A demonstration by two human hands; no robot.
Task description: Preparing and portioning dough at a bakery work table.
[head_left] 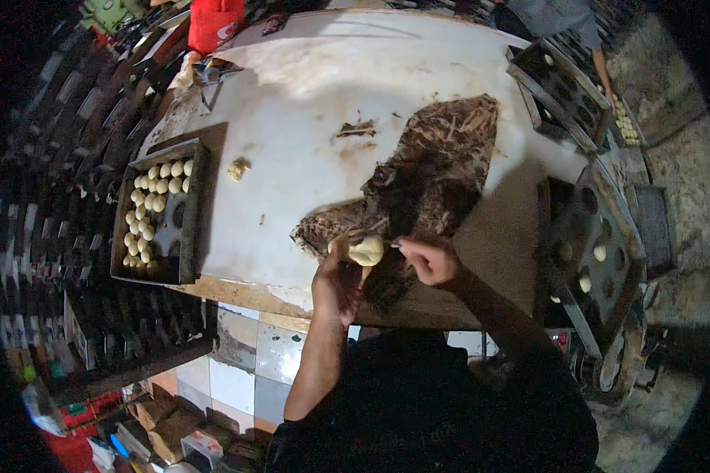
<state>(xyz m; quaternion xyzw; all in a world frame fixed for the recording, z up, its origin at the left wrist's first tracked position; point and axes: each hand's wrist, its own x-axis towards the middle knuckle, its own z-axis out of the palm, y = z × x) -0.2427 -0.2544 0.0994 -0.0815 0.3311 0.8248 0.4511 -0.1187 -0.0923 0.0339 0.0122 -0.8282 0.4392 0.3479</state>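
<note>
Cupped in my left hand point(335, 288), the pale dough point(366, 252) sits over the near side of the dark mass point(450, 150); just right, my right hand point(430, 262) curls, its contents unclear.

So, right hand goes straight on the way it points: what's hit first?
Probably the pale dough piece in the left hand, just left of the right hand; depth is unclear.

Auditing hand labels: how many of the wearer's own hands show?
2: the left hand holds a pale dough piece; the right hand is close to its right side. Some fingers may be hidden.
</note>
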